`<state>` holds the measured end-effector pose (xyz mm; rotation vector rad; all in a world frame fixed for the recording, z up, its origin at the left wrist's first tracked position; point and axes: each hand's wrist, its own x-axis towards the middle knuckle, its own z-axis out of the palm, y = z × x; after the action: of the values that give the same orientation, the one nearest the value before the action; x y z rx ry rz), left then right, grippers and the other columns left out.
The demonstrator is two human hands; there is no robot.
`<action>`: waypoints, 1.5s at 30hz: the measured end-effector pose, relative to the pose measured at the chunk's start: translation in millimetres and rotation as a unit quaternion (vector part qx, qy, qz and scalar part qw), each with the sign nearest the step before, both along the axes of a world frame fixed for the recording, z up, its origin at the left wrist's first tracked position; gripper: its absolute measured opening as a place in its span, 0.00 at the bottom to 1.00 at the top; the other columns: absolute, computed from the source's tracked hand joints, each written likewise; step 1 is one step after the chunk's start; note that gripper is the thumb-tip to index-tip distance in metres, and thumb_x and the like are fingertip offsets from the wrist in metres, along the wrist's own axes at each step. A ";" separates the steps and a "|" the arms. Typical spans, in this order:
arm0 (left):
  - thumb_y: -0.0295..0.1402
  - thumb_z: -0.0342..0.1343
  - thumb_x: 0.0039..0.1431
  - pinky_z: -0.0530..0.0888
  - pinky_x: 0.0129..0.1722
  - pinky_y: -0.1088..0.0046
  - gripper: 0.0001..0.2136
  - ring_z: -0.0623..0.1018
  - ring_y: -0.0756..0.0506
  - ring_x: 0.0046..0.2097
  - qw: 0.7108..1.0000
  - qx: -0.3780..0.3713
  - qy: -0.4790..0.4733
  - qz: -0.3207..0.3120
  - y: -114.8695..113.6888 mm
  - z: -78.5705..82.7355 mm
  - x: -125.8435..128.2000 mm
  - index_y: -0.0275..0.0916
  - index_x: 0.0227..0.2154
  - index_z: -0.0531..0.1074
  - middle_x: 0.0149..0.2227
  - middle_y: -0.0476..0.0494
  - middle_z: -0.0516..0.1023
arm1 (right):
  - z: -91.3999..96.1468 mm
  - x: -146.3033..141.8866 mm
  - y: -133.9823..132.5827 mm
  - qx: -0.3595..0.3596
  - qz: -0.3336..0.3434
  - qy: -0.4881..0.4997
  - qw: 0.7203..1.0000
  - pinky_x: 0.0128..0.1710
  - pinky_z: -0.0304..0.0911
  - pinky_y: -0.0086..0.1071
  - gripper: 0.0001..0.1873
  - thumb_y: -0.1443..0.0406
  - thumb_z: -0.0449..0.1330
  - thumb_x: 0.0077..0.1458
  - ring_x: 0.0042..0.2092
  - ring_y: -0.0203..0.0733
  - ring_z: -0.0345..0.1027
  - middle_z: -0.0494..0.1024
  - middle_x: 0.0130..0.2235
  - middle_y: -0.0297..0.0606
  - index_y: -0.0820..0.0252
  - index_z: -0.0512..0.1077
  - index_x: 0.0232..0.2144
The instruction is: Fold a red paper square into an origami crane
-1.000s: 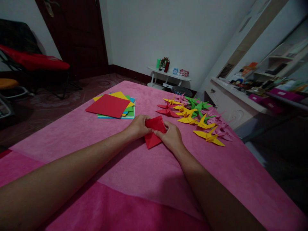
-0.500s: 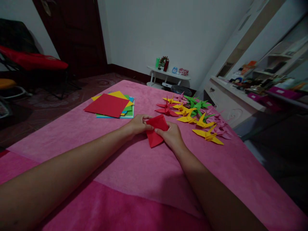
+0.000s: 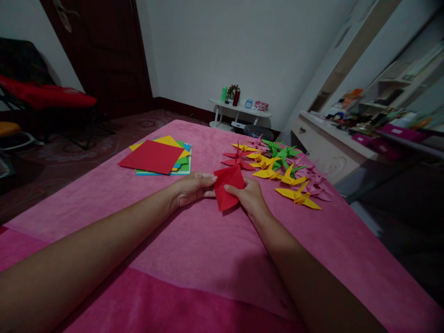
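A folded red paper [image 3: 227, 185] lies on the pink cloth [image 3: 208, 245] at the middle. My left hand [image 3: 191, 187] pinches its left edge with closed fingers. On its right side, my right hand [image 3: 249, 195] grips the paper, thumb on top. Both forearms reach in from the bottom of the view. To the right lie several folded paper cranes [image 3: 277, 169] in red, yellow, green and pink. A stack of coloured paper sheets [image 3: 156, 156], red sheet on top, sits to the left behind my left hand.
The pink cloth ends at a right edge near a white desk [image 3: 326, 143] loaded with small items. A small white side table [image 3: 241, 111] stands by the far wall. A dark door and a red-cushioned chair [image 3: 45, 99] are at the back left.
The red paper has been turned and lifted slightly between my hands. My left fingers have shifted along its left edge. The view has drifted a little.
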<state>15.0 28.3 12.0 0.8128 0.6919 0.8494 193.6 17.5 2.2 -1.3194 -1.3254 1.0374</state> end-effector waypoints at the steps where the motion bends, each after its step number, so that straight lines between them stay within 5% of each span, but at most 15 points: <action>1: 0.24 0.62 0.51 0.76 0.39 0.73 0.02 0.78 0.49 0.33 1.000 0.000 -0.001 -0.003 0.1 -0.3 0.0 0.30 0.29 0.76 0.30 0.42 0.79 | -0.1 -0.1 -0.3 0.001 0.000 -0.006 1.000 0.30 0.68 0.32 0.16 0.62 0.67 0.38 0.31 0.42 0.74 0.81 0.33 0.39 0.63 0.77 0.33; 26: 0.38 0.71 0.38 0.75 0.39 0.75 0.16 0.77 0.51 0.30 0.996 0.041 0.082 -0.010 -10.9 4.7 10.4 0.29 0.25 0.78 0.27 0.42 0.80 | -1.1 -0.5 -1.5 0.020 -0.006 -0.143 0.989 0.28 0.64 0.29 0.13 0.59 0.66 0.41 0.31 0.42 0.72 0.80 0.28 0.37 0.60 0.78 0.30; 39: 0.35 0.74 0.30 0.76 0.34 0.77 0.19 0.78 0.51 0.28 0.994 0.031 0.107 -0.007 -9.9 0.0 11.1 0.27 0.24 0.77 0.25 0.41 0.79 | -8.1 2.4 2.6 0.012 -0.024 -0.190 0.981 0.21 0.55 0.27 0.09 0.59 0.66 0.39 0.24 0.38 0.67 0.76 0.22 0.35 0.59 0.76 0.22; 45: 0.34 0.74 0.29 0.77 0.33 0.76 0.18 0.77 0.52 0.26 0.992 0.028 0.119 -0.013 -10.1 1.3 10.7 0.27 0.22 0.76 0.23 0.44 0.78 | -8.6 3.5 4.3 0.009 -0.003 -0.179 0.984 0.23 0.58 0.27 0.09 0.60 0.66 0.38 0.25 0.38 0.68 0.77 0.24 0.35 0.60 0.77 0.25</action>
<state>25.7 18.2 13.3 0.9811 0.8684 0.7582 197.1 21.9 -6.4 -1.5446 -1.5896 0.8039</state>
